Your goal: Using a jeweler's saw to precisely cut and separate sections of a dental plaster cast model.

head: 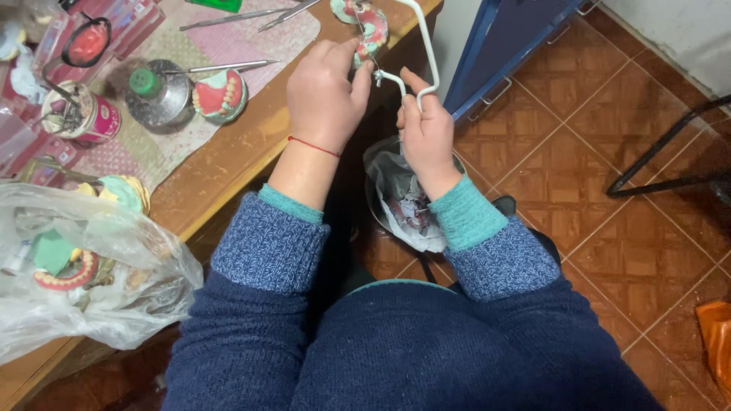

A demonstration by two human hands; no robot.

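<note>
My left hand [326,93] grips a denture model [371,29], pink gums with white teeth on a pale green cast, at the edge of the wooden table [228,156]. My right hand [426,133] holds the handle of a white frame saw [420,53], whose thin blade runs up against the model. Both hands work over a waste bin lined with a plastic bag [403,202] on the floor below. Blue knitted sleeves with teal cuffs cover my forearms.
On the table lie another denture cast [221,95], a metal burner with a green cap [156,91], a pink tin of tools [80,114], metal instruments [228,17] and a clear bag of casts [76,266]. A blue cabinet [518,38] stands right, on brown tiles.
</note>
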